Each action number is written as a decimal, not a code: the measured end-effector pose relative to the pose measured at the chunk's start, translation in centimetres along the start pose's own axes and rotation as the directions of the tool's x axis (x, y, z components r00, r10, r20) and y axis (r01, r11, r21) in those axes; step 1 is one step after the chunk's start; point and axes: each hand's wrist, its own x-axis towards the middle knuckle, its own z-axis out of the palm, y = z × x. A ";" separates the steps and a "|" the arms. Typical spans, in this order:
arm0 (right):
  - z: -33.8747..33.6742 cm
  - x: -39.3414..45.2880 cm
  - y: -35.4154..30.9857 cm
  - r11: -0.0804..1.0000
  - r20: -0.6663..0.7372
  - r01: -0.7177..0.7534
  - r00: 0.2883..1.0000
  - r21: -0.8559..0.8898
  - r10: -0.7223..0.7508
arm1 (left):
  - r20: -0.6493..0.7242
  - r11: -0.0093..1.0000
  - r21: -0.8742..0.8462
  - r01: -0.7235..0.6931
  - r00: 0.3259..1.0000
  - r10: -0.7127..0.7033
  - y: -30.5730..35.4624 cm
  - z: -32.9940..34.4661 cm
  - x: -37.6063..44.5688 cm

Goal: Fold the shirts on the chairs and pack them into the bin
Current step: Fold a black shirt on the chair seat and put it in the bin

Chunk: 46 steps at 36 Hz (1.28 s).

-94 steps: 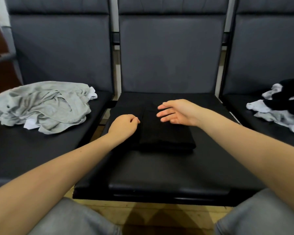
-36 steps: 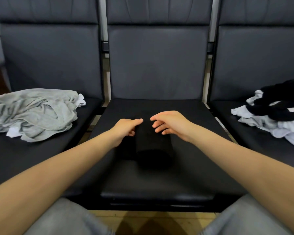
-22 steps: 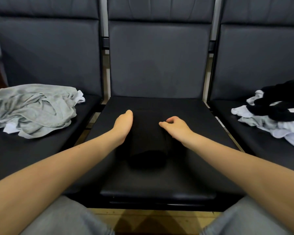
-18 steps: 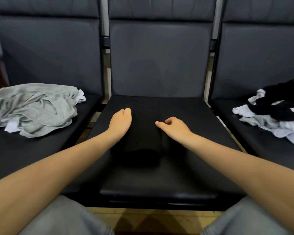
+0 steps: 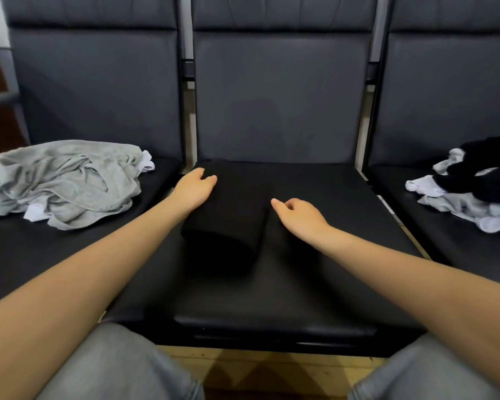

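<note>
Hands flanked the folded black shirt (image 5: 228, 217) on the middle seat (image 5: 315, 278): left hand (image 5: 195, 189) flat against its edge, fingers together; right hand (image 5: 299, 216) loosely curled, holding nothing. Uneven lifting could unfold it.

A folded black shirt (image 5: 231, 215) lies on the middle chair seat (image 5: 315, 284). The left hand (image 5: 195, 187) rests flat on its 10 o'clock edge; the right hand (image 5: 299, 216), fingers loosely curled, touches its 3 o'clock side. Crumpled grey shirts (image 5: 64, 181) sit at 9 o'clock, a black, white and grey clothes pile (image 5: 474, 189) at 3 o'clock.
</note>
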 end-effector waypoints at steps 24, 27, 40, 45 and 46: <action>-1.0 -2.2 -9.6 0.592 0.119 -0.011 0.982 0.806 -0.144 | 0.338 0.816 -0.385 0.430 0.889 -0.309 1.9 -1.8 -7.3; -2.6 -3.4 -12.3 0.474 0.204 -0.071 0.950 0.878 -0.236 | 0.461 0.645 -0.578 0.500 0.852 -0.247 3.0 -4.8 -9.3; 4.4 -6.8 -19.6 0.511 0.536 -0.365 0.811 0.778 -0.236 | -0.116 0.334 -0.942 -0.042 0.972 -0.203 2.2 -17.7 -14.0; 10.8 -8.5 -22.8 0.450 0.665 -0.526 0.708 0.721 -0.239 | -0.210 0.250 -0.955 -0.158 0.958 -0.195 -0.1 -22.0 -15.8; 11.9 -9.2 -24.1 0.433 0.667 -0.532 0.696 0.728 -0.266 | -0.226 0.248 -0.953 -0.177 0.956 -0.188 -0.9 -23.0 -16.4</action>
